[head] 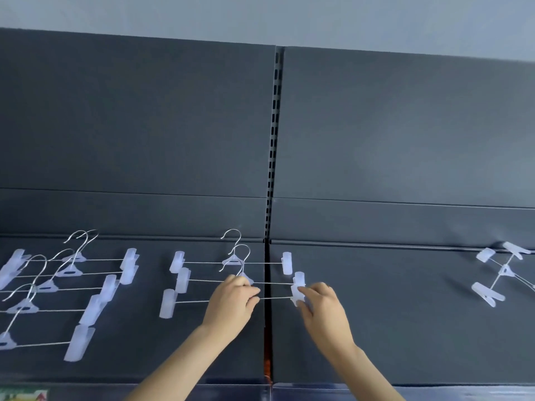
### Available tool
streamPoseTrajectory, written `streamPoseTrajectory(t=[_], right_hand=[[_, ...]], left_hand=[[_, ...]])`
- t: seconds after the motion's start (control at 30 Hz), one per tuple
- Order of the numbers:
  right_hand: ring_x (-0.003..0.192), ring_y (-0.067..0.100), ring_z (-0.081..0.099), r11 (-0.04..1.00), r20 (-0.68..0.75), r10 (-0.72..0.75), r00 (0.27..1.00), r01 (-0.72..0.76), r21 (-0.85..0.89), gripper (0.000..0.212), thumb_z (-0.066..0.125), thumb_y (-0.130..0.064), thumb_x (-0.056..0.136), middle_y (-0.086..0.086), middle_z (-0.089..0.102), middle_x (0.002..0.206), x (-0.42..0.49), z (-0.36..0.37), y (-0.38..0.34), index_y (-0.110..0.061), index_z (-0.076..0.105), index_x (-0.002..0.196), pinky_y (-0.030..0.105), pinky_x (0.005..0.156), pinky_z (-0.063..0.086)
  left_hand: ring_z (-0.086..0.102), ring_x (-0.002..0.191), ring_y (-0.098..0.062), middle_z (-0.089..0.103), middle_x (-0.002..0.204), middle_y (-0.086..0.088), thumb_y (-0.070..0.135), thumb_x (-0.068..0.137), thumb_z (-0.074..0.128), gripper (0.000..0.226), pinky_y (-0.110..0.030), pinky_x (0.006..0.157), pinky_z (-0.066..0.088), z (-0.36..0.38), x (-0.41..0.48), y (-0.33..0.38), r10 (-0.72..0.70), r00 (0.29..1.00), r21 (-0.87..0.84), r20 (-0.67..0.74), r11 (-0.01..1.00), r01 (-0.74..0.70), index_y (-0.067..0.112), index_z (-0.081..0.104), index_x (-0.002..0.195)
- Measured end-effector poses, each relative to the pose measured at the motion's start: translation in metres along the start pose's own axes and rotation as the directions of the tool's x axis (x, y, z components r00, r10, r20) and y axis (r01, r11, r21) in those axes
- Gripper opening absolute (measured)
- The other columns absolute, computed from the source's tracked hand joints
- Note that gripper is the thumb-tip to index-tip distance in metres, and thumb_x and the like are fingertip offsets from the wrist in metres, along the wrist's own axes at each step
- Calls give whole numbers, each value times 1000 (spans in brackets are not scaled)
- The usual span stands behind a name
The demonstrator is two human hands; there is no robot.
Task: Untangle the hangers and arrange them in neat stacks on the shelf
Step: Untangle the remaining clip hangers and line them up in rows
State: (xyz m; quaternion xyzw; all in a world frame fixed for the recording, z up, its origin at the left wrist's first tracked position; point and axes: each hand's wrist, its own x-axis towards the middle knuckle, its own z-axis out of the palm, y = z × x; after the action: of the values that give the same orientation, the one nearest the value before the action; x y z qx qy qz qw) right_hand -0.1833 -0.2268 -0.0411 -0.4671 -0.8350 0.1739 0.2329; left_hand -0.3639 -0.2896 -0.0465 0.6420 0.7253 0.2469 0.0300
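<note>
Two hands are seemingly squaring the front hanger [168, 303] into its stack [233, 261]: left hand [231, 302] is gripping its middle, right hand [321, 302] is pinching the three-o'clock clip [296, 296]

The left hand [231, 296] is covering the hook base of the nearest hanger [168, 303]; the right hand [321, 305] is hiding part of its clip [296, 296]. The hanger stack [58, 287] at nine o'clock and the tangled hangers [505, 270] at three o'clock are running off the edges. A blurred colourful scrap [23, 395] at seven o'clock is defying identification.

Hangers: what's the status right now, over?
Left hand grips front hanger mid-bar; right hand pinches its clip. Tangled hangers lie far right. Nothing blocking.
</note>
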Motion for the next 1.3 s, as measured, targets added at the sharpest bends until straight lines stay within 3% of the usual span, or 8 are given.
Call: streamPoseTrajectory(t=[0.17,0.23,0.33,0.6,0.73,0.9,1.03,1.3], right_hand=[[67,19,57,993,21,-77,997,79,-88,8,64,-5,77,0,60,76,-4,12,17,-10,66,82,25,49,45],[48,11,48,973,46,-116,992,122,-194,30,78,2,48,-8,48,56,-10,19,23,-18,61,65,15,32,27],[46,8,46,952,39,-124,992,130,-276,45,80,0,32,-13,49,55,-18,25,28,-25,58,63,11,39,19],[60,12,59,988,-78,-141,987,135,-80,14,65,-9,68,-8,63,70,-27,20,40,-17,66,79,16,45,46],[55,14,58,979,-101,-110,989,90,-183,21,77,-9,60,-9,65,71,-29,-7,63,-18,64,73,18,45,45],[56,14,61,942,-143,-37,989,-13,-336,34,86,-14,46,-9,67,72,-36,-53,117,-19,67,74,21,44,49],[57,14,64,903,-202,81,976,-158,-399,43,88,-14,36,-8,69,73,-47,-108,183,-19,71,76,22,45,51],[91,36,62,888,-230,278,933,-340,-309,20,62,-7,78,10,68,98,-68,-219,333,-8,68,97,43,74,50]], left_hand=[[51,68,-5,54,49,13,12,54,82,22,-7,58,34,21,4,-3,-69,996,19,51,997,68,23,64,47],[51,62,-13,53,49,7,7,62,75,22,-20,66,37,32,2,-9,-48,998,26,46,999,47,19,61,49],[51,61,-20,55,52,1,11,72,62,18,-27,68,36,35,0,-10,-68,994,-4,83,998,68,14,62,54],[58,86,-18,65,82,1,13,75,71,6,-19,73,44,20,3,7,-54,994,6,97,999,54,13,72,81],[63,75,-13,65,79,10,21,59,83,22,-22,59,52,15,12,37,31,997,87,64,996,-37,19,73,79],[49,111,-19,59,114,2,22,90,51,27,-28,92,41,36,38,99,129,988,7,79,992,-130,15,62,115],[40,120,-12,52,124,8,28,95,42,33,-22,95,37,67,64,157,174,977,-27,127,985,-172,21,54,125],[41,119,-12,54,124,6,24,96,40,31,-21,93,36,149,110,323,232,952,-90,201,972,-217,17,57,121]])
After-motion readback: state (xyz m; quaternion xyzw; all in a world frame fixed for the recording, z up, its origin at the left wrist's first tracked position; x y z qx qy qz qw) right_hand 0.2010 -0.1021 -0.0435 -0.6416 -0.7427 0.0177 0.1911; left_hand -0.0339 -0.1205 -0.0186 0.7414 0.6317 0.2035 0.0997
